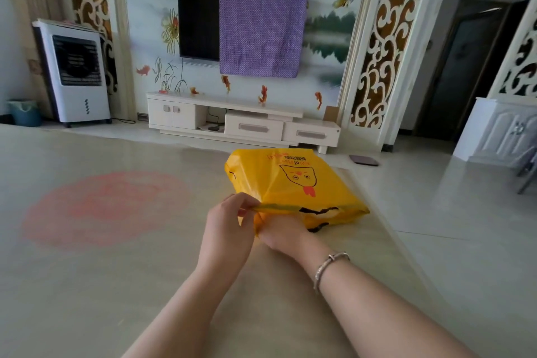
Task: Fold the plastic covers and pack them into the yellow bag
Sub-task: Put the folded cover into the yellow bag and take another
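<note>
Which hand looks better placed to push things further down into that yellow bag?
Probably the right hand: it already sits at the mouth of the yellow bag, its fingers hidden by the plastic. The left hand pinches the bag's upper edge, holding the mouth open, so it is busy.

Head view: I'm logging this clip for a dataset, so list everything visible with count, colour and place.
yellow bag: one, yellow with a printed face, on the floor at centre.
plastic sheet: one, clear with a pink round print, spread over the floor.
television: one, black, on the wall.
purple cloth: one, draped over the television's right part.
cabinet: one, white, under the television.
air cooler: one, white, far left.
bin: one, blue, left edge.
bracelet: one, silver, right wrist.
left hand: pinches the bag's opening edge.
right hand: at the bag's mouth, fingers hidden.
</note>
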